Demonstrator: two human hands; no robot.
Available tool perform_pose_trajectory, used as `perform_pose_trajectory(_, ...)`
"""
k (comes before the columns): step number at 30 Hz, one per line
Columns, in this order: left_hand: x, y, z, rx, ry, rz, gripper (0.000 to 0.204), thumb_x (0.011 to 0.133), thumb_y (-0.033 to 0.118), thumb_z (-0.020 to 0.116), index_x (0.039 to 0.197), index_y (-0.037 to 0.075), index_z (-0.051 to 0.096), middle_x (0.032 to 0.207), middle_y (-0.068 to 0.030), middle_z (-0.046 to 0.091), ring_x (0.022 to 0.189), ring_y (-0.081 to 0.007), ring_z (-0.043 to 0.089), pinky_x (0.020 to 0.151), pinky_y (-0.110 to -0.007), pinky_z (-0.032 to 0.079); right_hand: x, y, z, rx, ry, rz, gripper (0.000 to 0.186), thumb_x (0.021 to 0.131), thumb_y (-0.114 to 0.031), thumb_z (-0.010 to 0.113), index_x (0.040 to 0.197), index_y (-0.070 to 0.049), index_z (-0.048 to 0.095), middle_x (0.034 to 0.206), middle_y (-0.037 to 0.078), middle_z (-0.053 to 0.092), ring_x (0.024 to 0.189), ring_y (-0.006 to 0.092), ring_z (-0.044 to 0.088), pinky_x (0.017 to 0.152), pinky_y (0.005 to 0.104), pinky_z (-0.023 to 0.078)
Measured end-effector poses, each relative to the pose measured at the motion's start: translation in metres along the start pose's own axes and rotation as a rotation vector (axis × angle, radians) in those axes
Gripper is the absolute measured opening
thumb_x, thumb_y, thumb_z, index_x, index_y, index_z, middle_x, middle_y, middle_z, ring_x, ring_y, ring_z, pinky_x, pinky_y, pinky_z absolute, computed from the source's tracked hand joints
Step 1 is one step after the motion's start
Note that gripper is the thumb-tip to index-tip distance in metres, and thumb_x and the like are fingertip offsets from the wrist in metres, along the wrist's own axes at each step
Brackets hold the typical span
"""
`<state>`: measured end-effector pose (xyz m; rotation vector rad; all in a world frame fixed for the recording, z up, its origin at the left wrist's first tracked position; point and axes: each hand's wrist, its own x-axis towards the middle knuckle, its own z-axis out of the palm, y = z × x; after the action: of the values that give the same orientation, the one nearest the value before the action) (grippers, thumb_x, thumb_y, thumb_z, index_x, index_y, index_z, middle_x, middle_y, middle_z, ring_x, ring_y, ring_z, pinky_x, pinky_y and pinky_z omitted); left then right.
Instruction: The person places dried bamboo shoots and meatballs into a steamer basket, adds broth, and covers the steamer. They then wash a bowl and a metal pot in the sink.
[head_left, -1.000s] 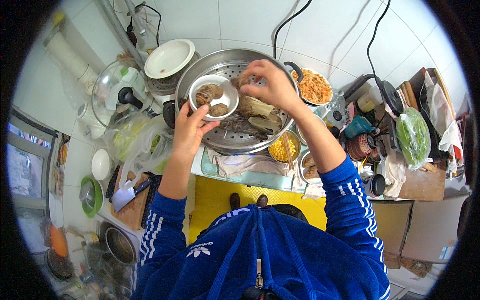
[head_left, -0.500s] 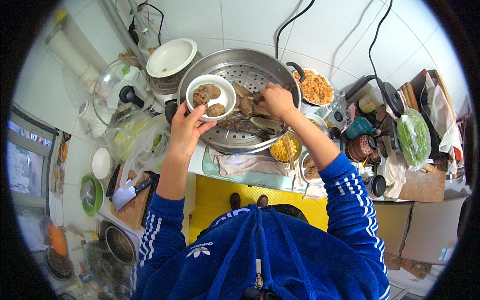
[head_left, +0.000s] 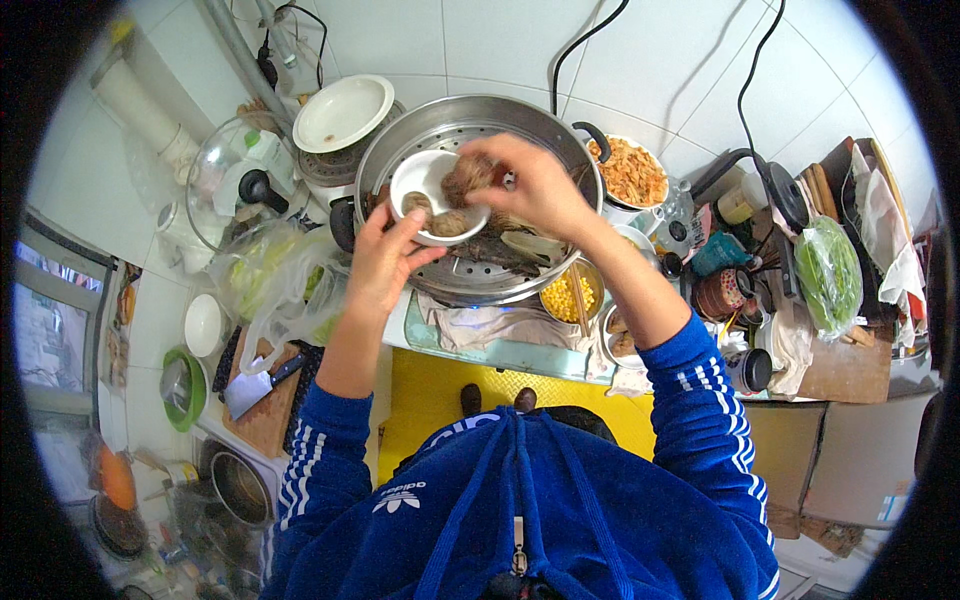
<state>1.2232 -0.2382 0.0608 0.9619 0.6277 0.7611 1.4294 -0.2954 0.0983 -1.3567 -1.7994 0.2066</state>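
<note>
The left hand (head_left: pixel 390 255) reaches in from the near left with its fingers spread and curved around a small white bowl (head_left: pixel 404 180), gripping it at the near left side, with 1 fingertip at the rim and another digit stretched along the near side. The bowl is held up over the left part of a big metal steamer pot (head_left: pixel 490 298), its mouth facing up. The right hand (head_left: pixel 530 190) comes over the pot from the right, wrist bent inward and knuckles up, its fingers closed around a brown root (head_left: pixel 468 178) at the bowl's right rim (whether the root touches the rim, I cannot tell). At least 2 more roots (head_left: pixel 447 223) lie in the bowl. Beneath the hands, pale husks (head_left: pixel 535 245) lie on the pot's floor toward the near right, while bare pierced metal shows beyond the bowl, leaving open room toward the far wall of the pot. The right forearm crosses the pot's near right edge, with a black handle (head_left: pixel 592 143) farther back on that edge and a bowl of orange-brown chips (head_left: pixel 628 172) just beyond it. A bowl of yellow corn (head_left: pixel 562 297) with chopsticks (head_left: pixel 579 300) sits close by the near right edge, and a plastic bag (head_left: pixel 270 285) lies to the left of the left forearm, near the pot's left side
</note>
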Motion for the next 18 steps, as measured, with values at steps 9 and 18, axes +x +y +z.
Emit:
perform_pose_trajectory(9,-0.005,0.022,-0.033,-0.025,0.125,0.131,0.038,0.083,0.015,0.059,0.115,0.000,0.044,0.103,-0.0114,0.056,0.087,-0.0212,0.061,0.070,-0.034,0.055,-0.028,0.058,0.000,-0.521,-0.234,0.430,0.038,0.066,-0.031,0.069,0.098,-0.014,0.061,0.085,0.014,0.064,0.080,0.0312,0.062,0.068,0.0412,0.050)
perform_pose_trajectory(18,-0.013,0.020,-0.041,-0.031,0.114,0.116,0.036,0.084,0.013,0.058,0.115,0.001,0.044,0.104,-0.0115,0.056,0.088,-0.0218,0.061,0.071,-0.037,0.055,-0.046,0.074,0.019,-0.773,-0.491,0.300,0.035,0.065,-0.026,0.070,0.098,-0.015,0.061,0.086,0.012,0.064,0.080,0.0284,0.063,0.066,0.0405,0.050)
